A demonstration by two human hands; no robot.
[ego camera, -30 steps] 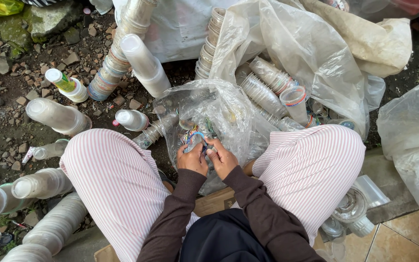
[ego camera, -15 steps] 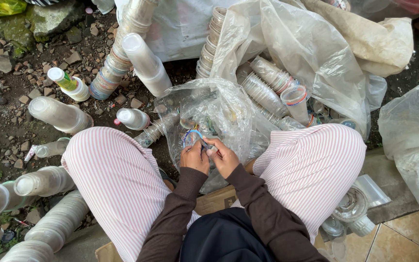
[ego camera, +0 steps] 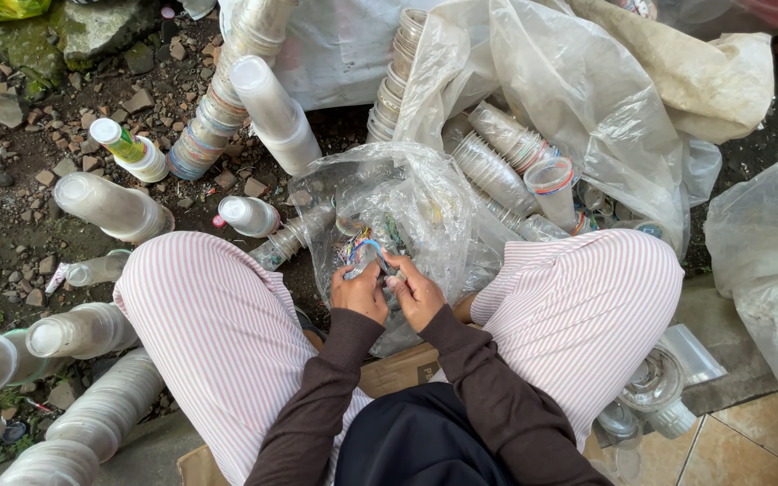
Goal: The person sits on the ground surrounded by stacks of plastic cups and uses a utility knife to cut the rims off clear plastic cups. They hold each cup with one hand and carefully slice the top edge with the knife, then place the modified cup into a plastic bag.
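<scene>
Down between the striped trouser knees, the left hand (ego camera: pixel 359 294) and the right hand (ego camera: pixel 416 292) meet almost touching, their fingers (ego camera: pixel 395 267) pinched shut on a small coloured plastic ring (ego camera: pixel 366 249), blue and pink, that sits just above the fingertips. Right behind the ring, touching the fingers, bulges a clear plastic bag (ego camera: pixel 407 202) holding more coloured scraps. Beyond the bag, up and to the right of the fingers, a larger translucent sack (ego camera: pixel 587 99) lies open with nested stacks of clear plastic cups (ego camera: pixel 497 162) inside it. To the left of the fingers, well apart on the stony ground (ego camera: pixel 20 135), lie more cup stacks (ego camera: pixel 110 205), and a tall leaning column of cups (ego camera: pixel 218 99) rises farther up. Below the wrists, a piece of brown cardboard (ego camera: pixel 402 367) shows between the legs.
</scene>
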